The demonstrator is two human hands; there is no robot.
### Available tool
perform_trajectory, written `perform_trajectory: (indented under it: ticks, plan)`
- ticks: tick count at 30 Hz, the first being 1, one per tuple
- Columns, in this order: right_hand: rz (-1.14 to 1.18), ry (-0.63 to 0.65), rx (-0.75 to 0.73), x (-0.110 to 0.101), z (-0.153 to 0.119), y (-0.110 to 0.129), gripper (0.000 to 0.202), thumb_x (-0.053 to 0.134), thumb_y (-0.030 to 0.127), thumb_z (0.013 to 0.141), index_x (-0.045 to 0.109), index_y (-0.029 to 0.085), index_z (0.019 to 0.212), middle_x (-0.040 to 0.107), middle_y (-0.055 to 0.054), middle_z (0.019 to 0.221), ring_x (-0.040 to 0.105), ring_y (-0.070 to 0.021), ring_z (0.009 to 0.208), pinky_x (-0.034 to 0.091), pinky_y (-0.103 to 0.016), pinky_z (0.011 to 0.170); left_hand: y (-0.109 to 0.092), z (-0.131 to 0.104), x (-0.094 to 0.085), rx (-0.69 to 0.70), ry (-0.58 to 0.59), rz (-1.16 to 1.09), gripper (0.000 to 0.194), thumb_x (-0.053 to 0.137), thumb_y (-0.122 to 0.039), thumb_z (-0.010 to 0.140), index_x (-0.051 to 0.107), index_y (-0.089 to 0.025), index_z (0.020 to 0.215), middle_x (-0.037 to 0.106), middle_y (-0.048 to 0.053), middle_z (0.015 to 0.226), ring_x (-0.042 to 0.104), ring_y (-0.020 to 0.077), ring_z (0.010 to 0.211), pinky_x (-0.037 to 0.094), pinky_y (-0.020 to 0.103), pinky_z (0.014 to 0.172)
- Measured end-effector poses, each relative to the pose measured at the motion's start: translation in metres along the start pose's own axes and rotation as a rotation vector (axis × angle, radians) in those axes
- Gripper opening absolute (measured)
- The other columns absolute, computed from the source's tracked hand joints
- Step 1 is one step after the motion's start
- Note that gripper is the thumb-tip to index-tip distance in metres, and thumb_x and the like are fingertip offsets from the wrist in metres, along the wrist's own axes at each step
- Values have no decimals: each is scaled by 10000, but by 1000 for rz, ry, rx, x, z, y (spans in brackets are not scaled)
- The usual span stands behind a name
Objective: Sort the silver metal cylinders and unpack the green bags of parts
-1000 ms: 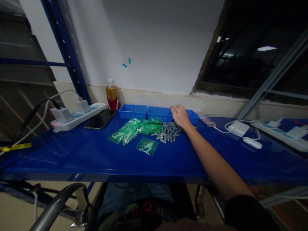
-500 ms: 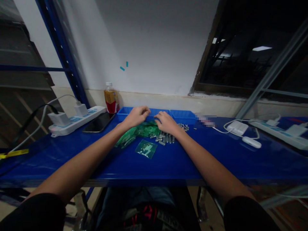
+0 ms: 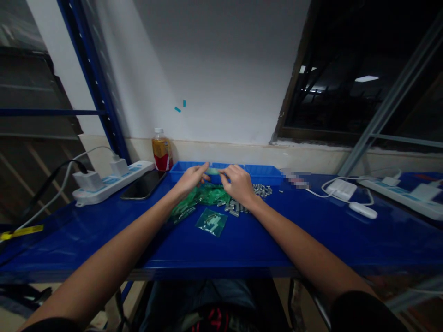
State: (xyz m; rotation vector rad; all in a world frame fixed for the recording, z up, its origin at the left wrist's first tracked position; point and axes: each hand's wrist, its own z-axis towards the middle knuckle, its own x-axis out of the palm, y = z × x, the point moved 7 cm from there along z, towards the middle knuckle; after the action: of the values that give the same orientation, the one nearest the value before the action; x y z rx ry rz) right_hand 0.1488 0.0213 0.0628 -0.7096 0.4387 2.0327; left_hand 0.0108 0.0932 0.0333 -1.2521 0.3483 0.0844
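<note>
A small pale green plastic bag [image 3: 212, 171] is stretched between my two hands in front of the blue trays [image 3: 263, 173]. My left hand [image 3: 194, 177] pinches its left end, and my right hand [image 3: 238, 182] grips the right end with bent fingers. Below my hands lies a heap of green plastic bags [image 3: 187, 203]. Several silvery metal cylinders [image 3: 234, 208] lie under my right hand, with smaller metal pieces [image 3: 263, 190] to their right. Nearer the table edge, a flat clear bag [image 3: 212, 222] with pale strips inside lies on the table.
On the left are a phone [image 3: 143, 184], a white power strip [image 3: 114, 182] and a bottle [image 3: 161, 150]. Another power strip [image 3: 404, 198], a white adapter [image 3: 341, 189] and cables lie on the right of the blue table [image 3: 221, 251]. A wall stands behind.
A pale green bag now shows between my hands, where none was visible before. My fingers have closed on it. The view has tilted up slightly, so the scene sits lower.
</note>
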Motion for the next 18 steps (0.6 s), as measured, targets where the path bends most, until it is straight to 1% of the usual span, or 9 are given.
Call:
perform_trajectory:
  ticks: [2,4,7,8,10,12,13,15,18]
  plan:
    - [29,21,-27,2,0,5,208,486,207,877,669,184,974,619,-76,859,528,-209,855,383,-312,778,2,2,0,-5,-10,-164,391,613,-392,746,606,-104,1011,633,67,762,534,136,596,377,236,521]
    - [105,27,35,3,3,4,208,539,239,844,674,191,996,610,-77,885,523,-217,894,385,-326,801,-4,-1,-7,106,-112,-185,420,636,-290,723,570,-111,1098,628,61,798,550,134,640,404,236,557]
    - [409,45,289,9,6,-8,263,556,385,826,695,170,887,614,-63,854,543,-209,879,406,-315,780,-30,-16,-15,424,-242,95,291,596,-234,759,590,-147,1037,636,55,853,569,153,745,442,277,673]
    - [550,68,394,14,6,-12,341,518,452,836,693,159,835,618,-56,814,557,-200,837,417,-301,742,-41,-23,-11,544,-233,222,218,581,-216,770,604,-158,978,641,52,869,571,161,783,445,296,724]
    - [799,105,592,26,2,-20,487,421,552,851,676,144,771,617,-41,726,573,-179,726,417,-269,640,-55,-36,2,738,-149,419,128,550,-169,780,607,-174,895,648,43,888,571,173,843,433,328,809]
    - [906,71,737,31,-3,-30,527,407,589,831,653,136,724,597,-25,645,557,-158,620,389,-245,562,-61,-44,16,841,-49,505,138,532,-139,783,598,-184,896,650,39,930,566,180,899,421,341,853]
    - [891,28,758,29,-5,-35,508,428,582,819,643,138,699,586,-16,614,542,-150,589,376,-238,546,-61,-46,21,859,-10,526,142,539,-150,787,596,-187,912,648,42,963,562,186,928,417,345,865]
    - [761,-53,681,20,-4,-42,445,458,524,819,636,147,666,579,-4,582,523,-147,572,371,-237,553,-57,-45,29,831,46,551,150,566,-235,805,601,-189,943,644,53,1005,555,200,959,413,352,874]
    - [543,-97,434,6,0,-38,330,453,370,853,690,163,755,656,-17,694,567,-168,662,411,-256,648,-44,-34,26,606,54,470,306,439,-414,887,620,-175,952,662,59,903,584,199,866,430,340,818]
